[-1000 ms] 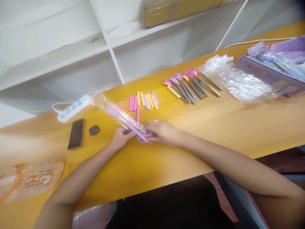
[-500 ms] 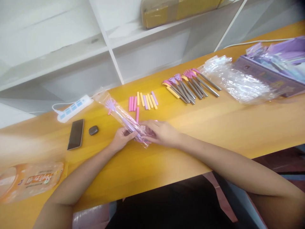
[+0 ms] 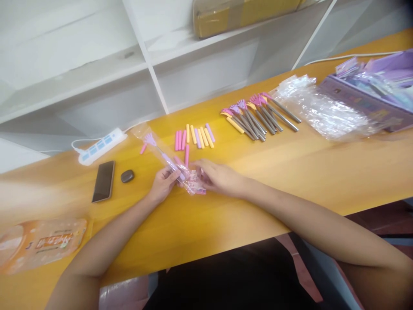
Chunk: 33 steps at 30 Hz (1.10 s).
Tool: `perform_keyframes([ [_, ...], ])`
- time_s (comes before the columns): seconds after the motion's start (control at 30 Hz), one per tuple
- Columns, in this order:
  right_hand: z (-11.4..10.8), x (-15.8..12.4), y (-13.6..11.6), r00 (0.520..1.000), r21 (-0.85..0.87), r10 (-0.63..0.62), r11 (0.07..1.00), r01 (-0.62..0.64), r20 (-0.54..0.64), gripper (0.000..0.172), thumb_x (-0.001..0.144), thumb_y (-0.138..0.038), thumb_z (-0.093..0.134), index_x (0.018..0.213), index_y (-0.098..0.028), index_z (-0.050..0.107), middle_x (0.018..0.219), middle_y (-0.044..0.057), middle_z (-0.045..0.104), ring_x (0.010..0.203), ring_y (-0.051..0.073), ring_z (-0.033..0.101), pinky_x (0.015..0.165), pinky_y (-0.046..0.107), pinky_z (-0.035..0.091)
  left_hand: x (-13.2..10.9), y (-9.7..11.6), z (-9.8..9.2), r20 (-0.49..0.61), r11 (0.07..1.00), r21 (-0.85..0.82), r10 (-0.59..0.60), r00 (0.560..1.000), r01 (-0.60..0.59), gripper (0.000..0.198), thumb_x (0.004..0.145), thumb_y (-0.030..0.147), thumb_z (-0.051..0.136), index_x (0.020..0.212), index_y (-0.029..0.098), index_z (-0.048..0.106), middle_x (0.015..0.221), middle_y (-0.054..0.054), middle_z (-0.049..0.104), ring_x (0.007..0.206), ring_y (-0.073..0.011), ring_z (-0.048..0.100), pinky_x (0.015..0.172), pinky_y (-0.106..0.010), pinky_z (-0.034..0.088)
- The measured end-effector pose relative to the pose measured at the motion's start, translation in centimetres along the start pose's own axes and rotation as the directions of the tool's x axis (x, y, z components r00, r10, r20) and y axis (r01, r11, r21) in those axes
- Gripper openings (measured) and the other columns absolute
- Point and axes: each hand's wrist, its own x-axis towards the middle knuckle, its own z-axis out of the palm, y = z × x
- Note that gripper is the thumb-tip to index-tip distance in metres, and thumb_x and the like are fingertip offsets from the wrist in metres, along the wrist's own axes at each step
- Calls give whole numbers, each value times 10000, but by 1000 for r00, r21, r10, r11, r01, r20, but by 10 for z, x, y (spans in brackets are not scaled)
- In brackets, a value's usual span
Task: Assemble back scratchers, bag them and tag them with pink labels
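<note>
One clear plastic sleeve (image 3: 140, 130) around purple hand-headed stick (image 3: 168, 161) pinched in left hand (image 3: 163, 186), right hand (image 3: 221, 178) half-curled at lower end, hold unclear

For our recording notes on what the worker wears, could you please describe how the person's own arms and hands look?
The left hand and right hand wear no gloves. The left arm and right arm show no sleeves, watch or bracelet within the picture. Black clothing shows between them. Rings cannot be ruled out, as some fingers are hidden.
</note>
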Motion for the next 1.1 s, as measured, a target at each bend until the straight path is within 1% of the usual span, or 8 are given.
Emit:
perform_keyframes([
  [0.07, -1, -1, -1, 997, -22, -71, 997, 71, -5, 488, 1049, -313, 696, 1506, -233, 545, 1257, 105, 678, 894, 179, 664, 688, 278, 486, 0, 0, 0, 9, 1000, 11, 2, 1000, -2, 423, 802, 517, 947, 918, 143, 787, 808, -66, 791, 579, -125, 659, 554, -249, 516],
  [0.13, -3, -2, -2, 987, -55, -158, 986, 156, -26, 390, 1093, -334, 638, 1475, -265, 600, 1255, 95, 655, 921, 173, 650, 697, 273, 481, 1, -1, -1, 22, 999, 37, -2, 1000, 2, 434, 814, 523, 936, 973, 147, 789, 813, -58, 788, 580, -125, 660, 556, -246, 513],
  [0.23, -9, -3, -5, 966, -83, -247, 967, 241, -75, 244, 1138, -331, 550, 1295, -261, 723, 1183, 78, 644, 864, 144, 605, 665, 257, 448, 1, -3, -2, 46, 995, 98, -8, 999, 4, 446, 832, 529, 920, 1030, 157, 776, 830, -45, 791, 589, -125, 665, 561, -242, 511],
  [0.37, -13, -3, -6, 950, -27, -288, 957, 287, -123, 196, 1123, -306, 586, 1130, -247, 773, 1157, 68, 647, 840, 128, 607, 683, 254, 470, 1, -2, -2, 88, 987, 161, -9, 996, -5, 454, 854, 535, 899, 1067, 156, 770, 873, -54, 800, 645, -137, 692, 593, -241, 531],
  [0.57, -7, -1, -6, 973, 179, -183, 962, 207, -141, 187, 1119, -351, 604, 1125, -218, 735, 1152, 96, 671, 964, 172, 667, 802, 294, 535, -3, 6, 6, 119, 973, 230, -48, 992, 20, 463, 798, 549, 935, 990, 156, 784, 854, -57, 796, 688, -153, 698, 631, -251, 563],
  [0.73, -1, 1, -7, 987, 228, -85, 967, 115, -138, 167, 1106, -342, 604, 1040, -202, 667, 927, 33, 655, 772, 140, 596, 733, 277, 485, -7, 6, 6, 164, 967, 250, -83, 983, 40, 445, 847, 542, 899, 1065, 170, 791, 903, -64, 805, 709, -175, 713, 667, -286, 595],
  [0.9, 1, 2, -7, 986, 251, -56, 963, 95, -159, 132, 1080, -299, 619, 992, -201, 632, 865, 9, 629, 728, 122, 569, 696, 250, 444, -9, 4, 1, 256, 976, 211, -10, 967, -46, 471, 922, 625, 798, 1061, 175, 787, 871, -72, 787, 713, -189, 721, 689, -301, 598],
  [1.1, 3, 2, -7, 987, 258, -59, 961, 97, -151, 122, 1075, -293, 624, 993, -202, 628, 857, 1, 647, 721, 113, 576, 699, 244, 434, -12, 5, 4, 262, 975, 221, -61, 963, 2, 460, 813, 424, 951, 1143, 186, 735, 940, -61, 792, 729, -167, 731, 741, -292, 612],
])
